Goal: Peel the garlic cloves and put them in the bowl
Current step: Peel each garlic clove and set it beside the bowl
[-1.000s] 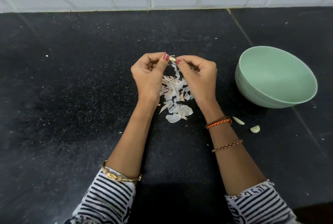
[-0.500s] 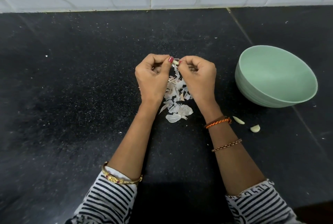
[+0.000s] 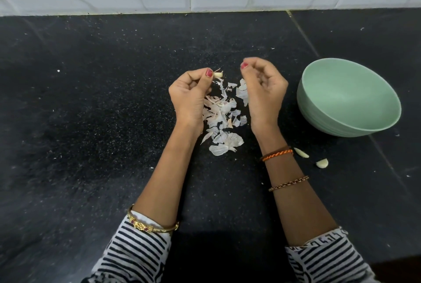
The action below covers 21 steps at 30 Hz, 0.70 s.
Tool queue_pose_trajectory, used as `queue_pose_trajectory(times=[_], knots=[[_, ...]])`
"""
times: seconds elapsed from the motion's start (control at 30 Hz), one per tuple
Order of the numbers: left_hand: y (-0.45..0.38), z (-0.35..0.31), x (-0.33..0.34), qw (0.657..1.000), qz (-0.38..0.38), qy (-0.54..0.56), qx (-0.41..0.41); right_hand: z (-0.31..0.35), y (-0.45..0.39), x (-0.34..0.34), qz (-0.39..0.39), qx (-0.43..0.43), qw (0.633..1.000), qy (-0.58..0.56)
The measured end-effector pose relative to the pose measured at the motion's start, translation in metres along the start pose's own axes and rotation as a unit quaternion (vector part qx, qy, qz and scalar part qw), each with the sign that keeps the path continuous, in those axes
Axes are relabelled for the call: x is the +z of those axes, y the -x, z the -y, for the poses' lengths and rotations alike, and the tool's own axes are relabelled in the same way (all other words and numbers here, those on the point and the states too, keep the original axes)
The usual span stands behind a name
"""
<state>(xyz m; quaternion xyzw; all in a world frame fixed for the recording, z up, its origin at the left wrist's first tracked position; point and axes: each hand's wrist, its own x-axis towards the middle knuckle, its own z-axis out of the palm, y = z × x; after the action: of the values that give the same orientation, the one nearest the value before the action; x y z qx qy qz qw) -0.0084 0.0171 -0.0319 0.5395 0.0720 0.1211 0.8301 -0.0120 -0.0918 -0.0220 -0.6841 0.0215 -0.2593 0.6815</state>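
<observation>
While the left hand [image 3: 189,98] pinches a garlic clove [image 3: 218,75], the right hand's [image 3: 264,91] curled fingers [image 3: 267,75] perhaps hold nothing.

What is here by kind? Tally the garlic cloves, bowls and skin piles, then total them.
Garlic cloves: 3, one pinched in the left hand, two on the counter
Green bowl: 1
Pile of garlic skins: 1
Total: 5
</observation>
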Motion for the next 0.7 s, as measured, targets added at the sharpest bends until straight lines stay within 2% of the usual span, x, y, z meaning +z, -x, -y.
queue_pose_trajectory(times=[0.1, 0.2, 0.37, 0.7], knots=[[0.001, 0.002, -0.001, 0.996, -0.004, -0.066, 0.062, 0.001, 0.003, 0.000, 0.048, -0.039, 0.997, 0.042], [0.003, 0.002, 0.001, 0.994, 0.004, -0.082, 0.078, -0.005, 0.004, 0.002, 0.097, -0.042, 0.991, 0.080], [0.005, 0.000, 0.002, 0.997, 0.009, -0.065, 0.048, -0.008, 0.003, 0.003, 0.093, -0.012, 0.993, 0.067], [0.007, 0.001, 0.006, 0.993, -0.002, -0.093, 0.072, -0.004, 0.007, 0.007, 0.080, 0.011, 0.994, 0.074]])
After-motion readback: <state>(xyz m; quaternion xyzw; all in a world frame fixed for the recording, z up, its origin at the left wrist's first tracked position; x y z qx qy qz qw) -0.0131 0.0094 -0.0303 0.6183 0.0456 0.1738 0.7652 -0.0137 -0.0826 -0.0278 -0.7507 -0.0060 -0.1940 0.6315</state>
